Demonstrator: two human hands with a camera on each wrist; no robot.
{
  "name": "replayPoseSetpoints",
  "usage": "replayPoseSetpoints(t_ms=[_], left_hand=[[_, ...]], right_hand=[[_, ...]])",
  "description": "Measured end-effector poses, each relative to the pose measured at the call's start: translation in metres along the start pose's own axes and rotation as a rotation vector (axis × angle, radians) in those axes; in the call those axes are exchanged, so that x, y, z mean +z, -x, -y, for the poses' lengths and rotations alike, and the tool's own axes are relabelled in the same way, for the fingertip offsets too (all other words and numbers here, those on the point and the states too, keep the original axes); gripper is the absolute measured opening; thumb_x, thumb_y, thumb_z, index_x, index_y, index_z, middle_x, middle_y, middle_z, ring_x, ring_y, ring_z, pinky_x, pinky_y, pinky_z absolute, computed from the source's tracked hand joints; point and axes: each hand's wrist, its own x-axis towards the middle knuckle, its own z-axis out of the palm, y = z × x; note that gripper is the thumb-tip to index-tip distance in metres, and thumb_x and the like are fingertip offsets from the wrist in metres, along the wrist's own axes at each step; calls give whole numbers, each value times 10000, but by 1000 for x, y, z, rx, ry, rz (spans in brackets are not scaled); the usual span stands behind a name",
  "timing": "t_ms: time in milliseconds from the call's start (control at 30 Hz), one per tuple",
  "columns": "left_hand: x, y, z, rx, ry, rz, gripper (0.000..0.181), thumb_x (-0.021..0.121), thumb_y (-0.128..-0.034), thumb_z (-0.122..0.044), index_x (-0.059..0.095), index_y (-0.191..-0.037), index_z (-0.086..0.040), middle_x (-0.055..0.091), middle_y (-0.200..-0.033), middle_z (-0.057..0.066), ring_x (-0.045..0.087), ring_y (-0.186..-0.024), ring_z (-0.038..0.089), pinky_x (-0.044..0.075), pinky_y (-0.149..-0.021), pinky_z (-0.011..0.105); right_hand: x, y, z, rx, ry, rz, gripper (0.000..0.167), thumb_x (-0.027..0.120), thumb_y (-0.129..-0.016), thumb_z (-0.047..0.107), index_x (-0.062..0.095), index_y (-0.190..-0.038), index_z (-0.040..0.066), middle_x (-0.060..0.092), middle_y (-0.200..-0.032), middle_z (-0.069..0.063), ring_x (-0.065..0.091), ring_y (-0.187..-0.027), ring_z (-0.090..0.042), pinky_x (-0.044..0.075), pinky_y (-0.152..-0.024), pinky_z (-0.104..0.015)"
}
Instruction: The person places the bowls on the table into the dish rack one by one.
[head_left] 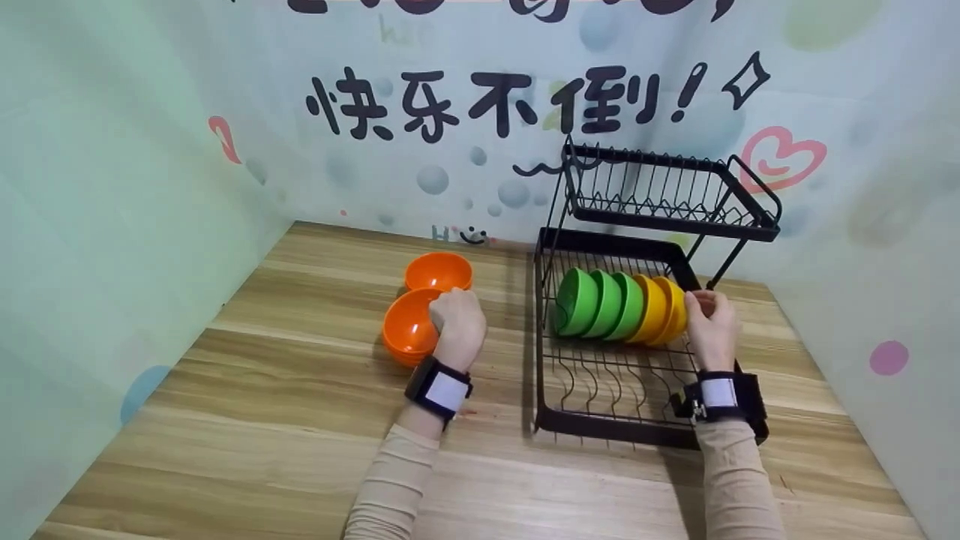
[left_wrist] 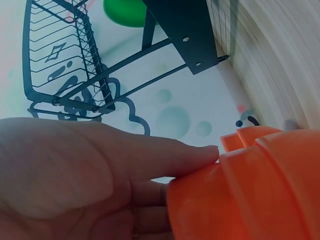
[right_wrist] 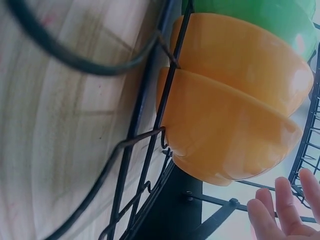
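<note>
My left hand (head_left: 461, 322) pinches the right rim of a front orange bowl (head_left: 409, 324), which sits in a stack. In the left wrist view the thumb of that hand (left_wrist: 115, 170) lies along the orange bowl (left_wrist: 200, 205). Another orange bowl (head_left: 439, 271) stands just behind the stack. My right hand (head_left: 714, 326) is beside the outermost yellow bowl (head_left: 672, 311). The right wrist view shows its fingers (right_wrist: 287, 210) spread, apart from the yellow bowl (right_wrist: 225, 130). Several green bowls (head_left: 577, 302) and two yellow ones stand tilted on edge in a row in the rack.
The black two-tier dish rack (head_left: 600, 426) stands on the right of the wooden table (head_left: 262, 390). Its upper basket (head_left: 667, 221) overhangs the back of the lower tray. A printed cloth wall (head_left: 360, 172) closes off the back and sides.
</note>
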Motion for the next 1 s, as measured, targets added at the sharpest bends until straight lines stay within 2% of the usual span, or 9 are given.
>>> replayPoseSetpoints(t_ms=[233, 467, 733, 833, 1000], left_hand=[[0, 1, 0, 29, -13, -62, 241, 505, -944, -117, 746, -938, -113, 731, -864, 22, 692, -783, 155, 503, -614, 234], [-3, 2, -3, 52, -12, -122, 221, 523, -945, -114, 742, -920, -106, 708, -806, 18, 678, -742, 151, 480, -566, 222], [-7, 10, -8, 140, -8, -314, 186, 588, -879, -77, 724, -761, -124, 663, -676, -17, 655, -619, 136, 399, -459, 212], [-7, 13, -10, 182, -14, -367, 162, 620, -844, -74, 710, -722, -132, 652, -652, -19, 648, -596, 131, 411, -454, 210], [-6, 17, -16, 287, -35, -461, 123, 651, -815, -79, 704, -717, -131, 668, -662, -2, 658, -612, 163, 484, -500, 251]], right_hand=[[0, 0, 3, 19, -37, 23, 390, 481, -972, 289, 547, -1206, -16, 611, -1199, -213, 512, -911, -54, 389, -807, -163], [0, 0, 15, -1, -97, 125, 428, 462, -981, 313, 499, -1255, -14, 574, -1245, -202, 524, -1041, -94, 388, -873, -165], [-5, 7, 33, -53, -88, 220, 491, 459, -981, 364, 485, -1291, -16, 556, -1281, -215, 525, -1174, -245, 393, -955, -234], [-7, 11, 41, -78, -68, 252, 511, 451, -980, 398, 488, -1297, -1, 561, -1283, -203, 551, -1105, -178, 399, -924, -203], [-8, 18, 54, -132, -67, 321, 517, 436, -987, 401, 479, -1301, -7, 562, -1274, -217, 550, -890, 44, 460, -843, -173]])
